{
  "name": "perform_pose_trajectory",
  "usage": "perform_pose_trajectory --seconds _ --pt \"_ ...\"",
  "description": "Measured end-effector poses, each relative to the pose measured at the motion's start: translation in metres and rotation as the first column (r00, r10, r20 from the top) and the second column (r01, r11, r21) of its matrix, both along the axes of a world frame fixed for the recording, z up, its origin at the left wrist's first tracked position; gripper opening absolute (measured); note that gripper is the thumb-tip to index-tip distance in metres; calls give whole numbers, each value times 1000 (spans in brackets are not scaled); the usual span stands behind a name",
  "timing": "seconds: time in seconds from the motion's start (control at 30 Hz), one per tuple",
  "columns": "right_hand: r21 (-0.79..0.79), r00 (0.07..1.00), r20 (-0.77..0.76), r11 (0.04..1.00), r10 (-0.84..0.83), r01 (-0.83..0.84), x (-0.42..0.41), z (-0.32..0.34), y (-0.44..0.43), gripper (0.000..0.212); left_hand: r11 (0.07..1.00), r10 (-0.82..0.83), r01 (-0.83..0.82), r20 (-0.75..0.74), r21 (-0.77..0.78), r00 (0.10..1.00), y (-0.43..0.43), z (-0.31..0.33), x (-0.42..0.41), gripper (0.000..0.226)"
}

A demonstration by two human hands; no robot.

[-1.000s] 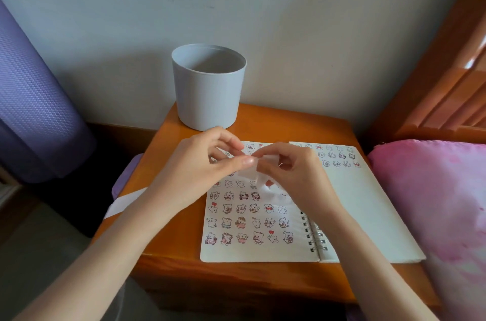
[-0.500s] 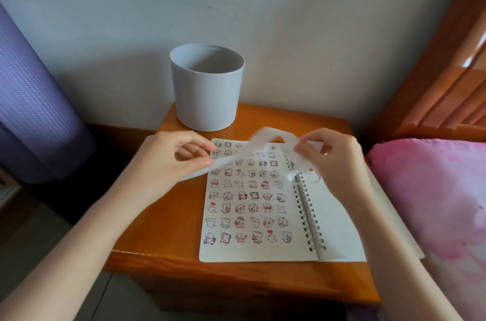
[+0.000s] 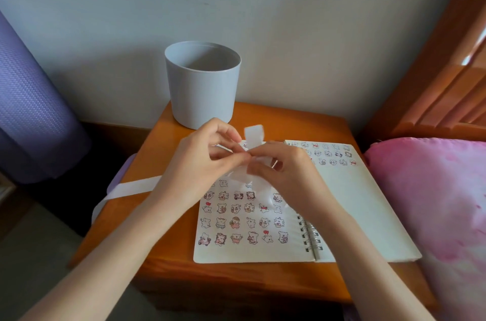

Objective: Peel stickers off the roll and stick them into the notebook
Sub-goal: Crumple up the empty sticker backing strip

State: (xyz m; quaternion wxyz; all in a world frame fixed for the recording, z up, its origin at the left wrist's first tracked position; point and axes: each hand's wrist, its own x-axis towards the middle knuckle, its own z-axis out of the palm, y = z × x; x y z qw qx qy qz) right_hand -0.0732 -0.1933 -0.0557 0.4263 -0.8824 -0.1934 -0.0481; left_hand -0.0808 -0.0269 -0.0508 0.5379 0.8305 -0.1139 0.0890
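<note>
An open spiral notebook (image 3: 352, 205) lies on the wooden nightstand, its left page filled with rows of small cartoon stickers and a few more at the top of the right page. Above it my left hand (image 3: 200, 163) and my right hand (image 3: 286, 173) meet, both pinching a white translucent sticker strip (image 3: 253, 135). One end of the strip loops up behind my fingers. Its long tail (image 3: 134, 186) runs left under my left wrist and hangs over the nightstand's edge. My hands hide the upper part of the left page.
A grey round bin (image 3: 202, 86) stands at the back of the nightstand (image 3: 171, 249) against the wall. A pink pillow (image 3: 434, 202) and wooden bed frame lie to the right, a purple rolled mat (image 3: 31, 110) to the left.
My hands had spread apart with the strip stretched between them; now they are together again over the notebook's top, and the strip bunches into a loop.
</note>
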Motion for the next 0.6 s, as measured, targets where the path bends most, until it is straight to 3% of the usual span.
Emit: perform_pose_trajectory --seconds 0.17,0.33,0.6 --pt "47 985 -34 985 -166 168 5 -2 -6 5 991 43 -46 27 124 999 3 2 -2 24" --pt "107 961 -82 956 -264 272 10 2 -24 6 959 32 -13 -63 284 998 28 2 0 23" --pt "84 932 -89 930 -351 358 15 2 -37 11 954 87 -53 -104 294 991 66 8 0 22"
